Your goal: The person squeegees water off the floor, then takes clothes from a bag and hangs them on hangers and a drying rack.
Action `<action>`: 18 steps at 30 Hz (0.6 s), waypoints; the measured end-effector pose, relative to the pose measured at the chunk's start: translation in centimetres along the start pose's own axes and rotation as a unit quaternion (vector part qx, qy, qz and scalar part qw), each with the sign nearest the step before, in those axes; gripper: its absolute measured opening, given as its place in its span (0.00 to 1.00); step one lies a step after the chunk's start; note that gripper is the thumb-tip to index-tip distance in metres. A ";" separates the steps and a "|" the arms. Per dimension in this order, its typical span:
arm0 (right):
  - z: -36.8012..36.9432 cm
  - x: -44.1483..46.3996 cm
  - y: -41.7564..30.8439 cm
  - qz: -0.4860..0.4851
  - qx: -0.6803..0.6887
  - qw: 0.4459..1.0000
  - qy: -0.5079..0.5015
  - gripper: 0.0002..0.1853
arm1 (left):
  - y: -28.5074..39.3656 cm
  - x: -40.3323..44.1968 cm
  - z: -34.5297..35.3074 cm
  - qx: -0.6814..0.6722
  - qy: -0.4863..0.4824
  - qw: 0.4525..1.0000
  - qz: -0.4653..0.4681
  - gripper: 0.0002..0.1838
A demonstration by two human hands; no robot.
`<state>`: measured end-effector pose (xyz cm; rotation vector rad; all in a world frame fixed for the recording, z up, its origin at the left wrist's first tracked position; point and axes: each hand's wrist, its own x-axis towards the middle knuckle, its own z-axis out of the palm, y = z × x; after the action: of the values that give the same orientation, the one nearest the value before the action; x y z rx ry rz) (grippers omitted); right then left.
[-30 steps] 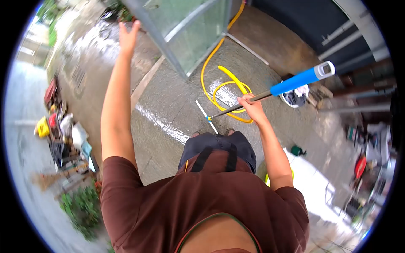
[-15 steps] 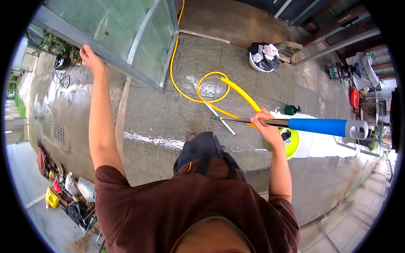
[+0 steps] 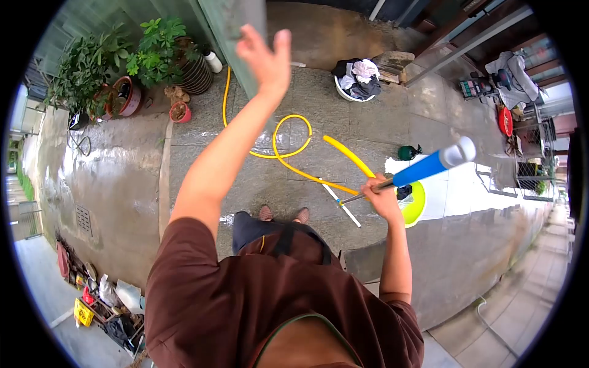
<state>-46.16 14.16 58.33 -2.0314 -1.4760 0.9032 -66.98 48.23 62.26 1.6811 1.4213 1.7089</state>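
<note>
My left hand (image 3: 267, 64) is raised at the upper middle, its fingers apart and slightly blurred. It overlaps the edge of a grey-framed glass door (image 3: 228, 46); whether it touches the frame I cannot tell. In my right hand (image 3: 383, 199) are a long-handled squeegee (image 3: 423, 168) and a yellow hose (image 3: 350, 153). The squeegee's blue grip points up to the right, and its narrow white bar (image 3: 348, 211) is low by the paving. The hose's free end sticks out ahead of my hand, while the rest loops over the wet floor.
Potted plants (image 3: 153, 58) stand at the upper left. A white basin of clothes (image 3: 357, 92) is ahead to the right. Beside my right hand are a lime-green basin (image 3: 415, 205) and a dark green container (image 3: 407, 152). Clutter (image 3: 113, 300) lies at the lower left.
The door has swung away, revealing the plants behind it. My left hand has moved right and come off its earlier hold on the frame. The squeegee's grip has tilted upward.
</note>
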 end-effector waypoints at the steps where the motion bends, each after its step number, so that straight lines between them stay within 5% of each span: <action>1: -0.1 0.3 -0.1 0.002 -0.012 1.000 -0.013 0.13 | 0.9 0.3 3.5 -0.065 -0.073 0.995 -0.004 0.50; 2: -0.1 0.7 -0.2 -0.003 -0.034 0.999 -0.012 0.14 | 1.4 0.7 6.1 -0.128 -0.146 0.981 -0.011 0.51; 4: 0.3 2.0 -0.2 0.000 0.001 1.000 -0.008 0.15 | 3.1 3.0 8.3 -0.313 -0.393 0.818 -0.279 0.50; 8: 0.8 4.9 0.4 -0.002 0.064 0.998 -0.024 0.14 | 1.3 -0.6 8.6 -0.174 -0.382 0.896 -0.142 0.41; 10: 0.7 6.2 -0.1 0.002 0.093 0.995 -0.046 0.14 | -2.7 -6.2 6.9 -0.140 -0.457 0.875 -0.075 0.32; 12: 1.8 7.7 1.4 -0.064 0.069 0.996 -0.005 0.17 | -5.0 -12.2 3.2 -0.085 -0.533 0.834 -0.115 0.27; 14: 2.1 8.9 1.2 -0.092 0.085 0.992 0.001 0.17 | -5.0 -17.2 -0.9 -0.020 -0.513 0.856 -0.056 0.29; 18: 2.9 11.3 -1.0 -0.082 0.103 0.991 -0.017 0.17 | -1.7 -21.6 -5.5 0.029 -0.365 0.925 -0.100 0.33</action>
<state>-46.60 25.20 54.38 -1.7290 -1.4762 0.9833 -67.51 29.32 50.37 1.8416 1.2117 0.7868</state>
